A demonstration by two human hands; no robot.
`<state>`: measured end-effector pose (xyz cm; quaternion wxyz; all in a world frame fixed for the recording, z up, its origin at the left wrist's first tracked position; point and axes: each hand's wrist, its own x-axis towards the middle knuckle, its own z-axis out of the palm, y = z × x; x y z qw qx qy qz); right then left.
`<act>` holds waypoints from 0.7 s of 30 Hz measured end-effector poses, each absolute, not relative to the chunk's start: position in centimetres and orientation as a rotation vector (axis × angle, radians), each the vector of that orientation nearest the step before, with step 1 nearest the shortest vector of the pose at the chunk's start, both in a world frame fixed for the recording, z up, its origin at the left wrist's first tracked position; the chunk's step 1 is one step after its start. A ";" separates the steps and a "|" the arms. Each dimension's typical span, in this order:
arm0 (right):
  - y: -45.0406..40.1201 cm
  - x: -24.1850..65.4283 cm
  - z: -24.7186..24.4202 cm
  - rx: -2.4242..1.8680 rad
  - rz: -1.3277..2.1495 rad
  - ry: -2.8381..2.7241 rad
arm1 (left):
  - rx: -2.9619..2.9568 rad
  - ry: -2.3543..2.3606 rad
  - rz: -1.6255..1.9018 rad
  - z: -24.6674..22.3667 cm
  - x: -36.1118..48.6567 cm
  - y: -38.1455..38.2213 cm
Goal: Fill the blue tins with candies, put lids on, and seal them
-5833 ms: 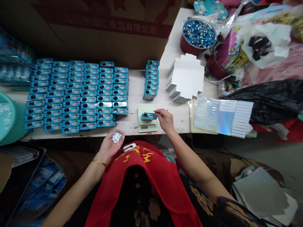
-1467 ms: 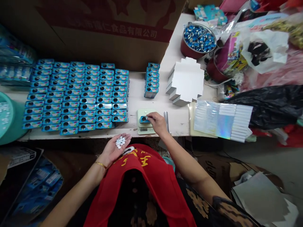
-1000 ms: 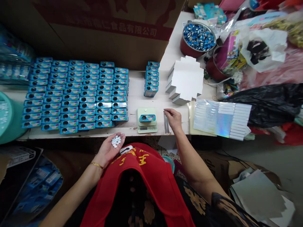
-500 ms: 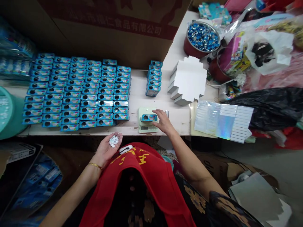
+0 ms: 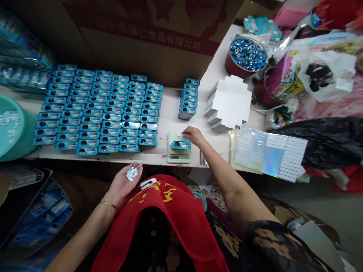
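Observation:
My left hand [image 5: 124, 180] is cupped palm up in front of the bench edge, holding a small heap of white pellets [image 5: 132, 173]. A blue tin [image 5: 181, 145] with a dark round opening lies on the pale green scale [image 5: 179, 159]. Just behind the tin, my right hand [image 5: 194, 136] hovers over the scale with bent, slightly parted fingers, off the tin. A tiny white piece [image 5: 179, 135] sits on the scale beside those fingertips; whether they touch it is unclear. Left of the scale stand rows of similar blue tins [image 5: 109, 125].
Behind the scale is a short row of blue tins [image 5: 187, 112]. White cut card [image 5: 231, 100] is stacked to its right. A pot of blue lids [image 5: 246, 54] stands at the back right, clear sleeves [image 5: 266, 153] at the front right. A turquoise tub [image 5: 27, 130] is far left; a large carton [image 5: 147, 56] stands behind.
My right hand has let go of the tin on the scale and moved slightly back, behind it. The left hand still holds the pellets. The camera view has shifted a little.

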<state>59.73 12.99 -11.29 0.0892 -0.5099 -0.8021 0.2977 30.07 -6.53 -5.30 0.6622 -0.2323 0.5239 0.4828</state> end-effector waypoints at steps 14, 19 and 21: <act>12.1 56.9 -6.5 -1.196 1.145 -2.166 | -0.461 1.172 0.992 -4.4 32.9 -5.5; 8.3 55.1 -0.4 -0.847 1.336 -2.088 | -0.336 1.041 0.864 -4.1 35.9 -2.4; 7.7 56.4 -0.3 -1.002 1.178 -2.019 | -0.309 0.974 0.822 -4.0 36.5 -1.7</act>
